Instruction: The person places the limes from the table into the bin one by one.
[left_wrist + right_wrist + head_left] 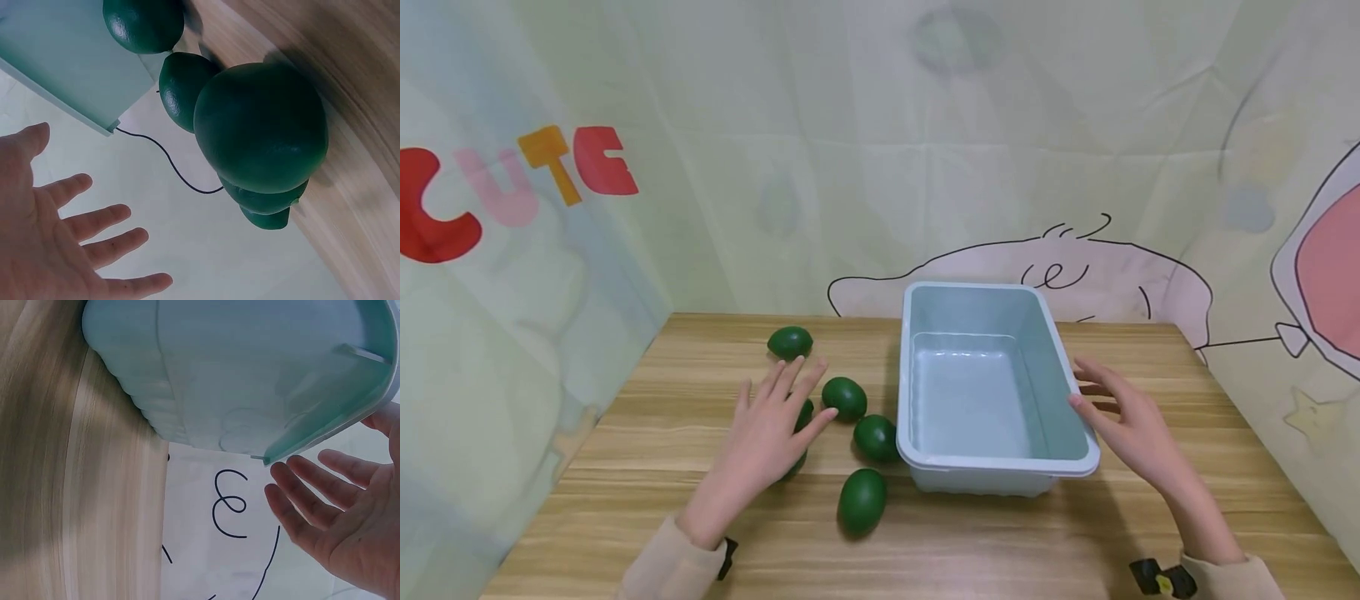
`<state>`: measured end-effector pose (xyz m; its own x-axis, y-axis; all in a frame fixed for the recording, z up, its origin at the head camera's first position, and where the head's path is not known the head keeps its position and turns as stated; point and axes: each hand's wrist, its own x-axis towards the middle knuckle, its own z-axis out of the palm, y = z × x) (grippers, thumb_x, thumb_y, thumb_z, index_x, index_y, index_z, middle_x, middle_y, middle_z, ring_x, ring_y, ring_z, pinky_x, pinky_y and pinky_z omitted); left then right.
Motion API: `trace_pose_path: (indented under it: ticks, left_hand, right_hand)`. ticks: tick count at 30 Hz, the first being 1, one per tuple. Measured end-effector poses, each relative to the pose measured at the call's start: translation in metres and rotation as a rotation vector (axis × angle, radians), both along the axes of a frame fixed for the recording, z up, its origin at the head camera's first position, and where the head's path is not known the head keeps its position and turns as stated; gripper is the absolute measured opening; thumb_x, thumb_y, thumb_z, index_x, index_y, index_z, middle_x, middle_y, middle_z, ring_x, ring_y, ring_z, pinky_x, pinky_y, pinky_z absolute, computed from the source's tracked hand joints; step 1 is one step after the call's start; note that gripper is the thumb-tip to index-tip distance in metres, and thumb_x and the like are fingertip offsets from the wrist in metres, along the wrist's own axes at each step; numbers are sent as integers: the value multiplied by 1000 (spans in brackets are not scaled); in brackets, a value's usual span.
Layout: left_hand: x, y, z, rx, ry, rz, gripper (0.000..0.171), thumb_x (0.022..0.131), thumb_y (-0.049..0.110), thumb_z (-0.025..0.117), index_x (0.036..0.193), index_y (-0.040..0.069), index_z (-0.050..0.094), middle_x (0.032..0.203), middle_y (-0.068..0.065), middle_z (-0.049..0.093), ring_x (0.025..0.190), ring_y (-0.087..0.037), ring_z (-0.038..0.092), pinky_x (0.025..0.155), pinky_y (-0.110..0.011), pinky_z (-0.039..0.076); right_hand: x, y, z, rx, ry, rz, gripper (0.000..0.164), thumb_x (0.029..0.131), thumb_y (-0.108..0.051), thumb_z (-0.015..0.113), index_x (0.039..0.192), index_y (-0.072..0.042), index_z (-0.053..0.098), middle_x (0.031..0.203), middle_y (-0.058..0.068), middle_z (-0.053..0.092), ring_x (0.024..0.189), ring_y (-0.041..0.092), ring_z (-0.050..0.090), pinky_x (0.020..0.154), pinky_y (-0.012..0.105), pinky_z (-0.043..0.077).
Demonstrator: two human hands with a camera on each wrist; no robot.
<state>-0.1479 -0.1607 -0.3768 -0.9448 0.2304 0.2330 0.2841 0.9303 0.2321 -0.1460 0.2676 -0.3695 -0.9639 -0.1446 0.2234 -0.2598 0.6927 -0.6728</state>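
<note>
Several glossy, dark green, egg-shaped fruits lie on the wooden table left of a pale blue plastic tub [1000, 463]. My left hand [767, 429] hovers palm down over them with its fingers spread, partly hiding some. One fruit [790, 342] shows beyond its fingertips, another [844, 399] beside the thumb, and a third [862, 502] nearer the front edge. In the left wrist view, a large fruit [262, 128] sits apart from the fingers. At the tub's right side is my right hand [1123, 421], its fingers loosely extended outside the wall and its thumb right at the rim.
The wooden table [647, 475] ends at the back against a printed cloth [737, 208] with cartoon drawings and letters. More of this cloth hangs along the left and right sides. The tub's inside shows a bare floor.
</note>
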Motion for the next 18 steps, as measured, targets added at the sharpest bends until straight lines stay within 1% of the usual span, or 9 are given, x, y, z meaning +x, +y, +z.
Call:
trace_pose_path:
  ticks: [7, 10, 11, 13, 15, 17, 18]
  left_hand:
    - [4, 2, -2, -4, -13, -7, 64, 93, 53, 53, 149, 26, 35, 155, -14, 34, 142, -42, 31, 106, -75, 19]
    - [6, 3, -2, -1, -23, -13, 64, 93, 53, 52, 148, 26, 36, 155, -14, 34, 141, -42, 31, 107, -74, 18]
    - [7, 3, -2, -2, -27, -15, 63, 93, 53, 51, 148, 26, 36, 154, -14, 34, 142, -42, 31, 107, -74, 18]
    - [9, 3, -3, -6, -33, -16, 63, 93, 53, 52, 148, 26, 36, 154, -14, 34, 142, -41, 31, 107, -73, 19]
    - [11, 3, -3, -10, -30, -19, 63, 93, 52, 53, 148, 25, 37, 153, -15, 36, 141, -42, 32, 107, -73, 21]
    - [13, 3, -4, -16, -27, -22, 64, 93, 51, 55, 148, 25, 37, 153, -15, 37, 140, -42, 34, 107, -72, 23]
    - [14, 3, -4, -21, -24, -24, 64, 92, 50, 55, 148, 25, 37, 152, -15, 38, 139, -42, 35, 106, -72, 24]
  right_hand:
    - [3, 1, -2, -23, -4, -8, 55, 97, -27, 56, 146, -9, 39, 136, 23, 53, 118, 41, 54, 92, 60, 48]
    - [4, 1, -3, -29, 1, -14, 54, 97, -26, 56, 146, -10, 39, 135, 22, 54, 117, 39, 55, 92, 57, 48]
    - [5, 2, -4, -27, 4, -17, 54, 97, -26, 56, 146, -10, 40, 134, 21, 55, 117, 38, 56, 91, 53, 50]
    - [5, 2, -4, -32, 7, -19, 53, 97, -26, 56, 146, -12, 40, 134, 20, 55, 117, 36, 56, 91, 37, 53]
    - [6, 2, -5, -38, 7, -21, 52, 97, -26, 56, 145, -13, 41, 135, 18, 55, 116, 32, 57, 88, 21, 51]
    - [7, 2, -5, -44, 1, -28, 52, 97, -27, 56, 145, -13, 42, 135, 17, 56, 115, 21, 57, 85, 8, 43]
    - [7, 2, -6, -49, -4, -31, 52, 97, -27, 56, 145, -13, 42, 135, 17, 56, 114, 13, 56, 84, 5, 41]
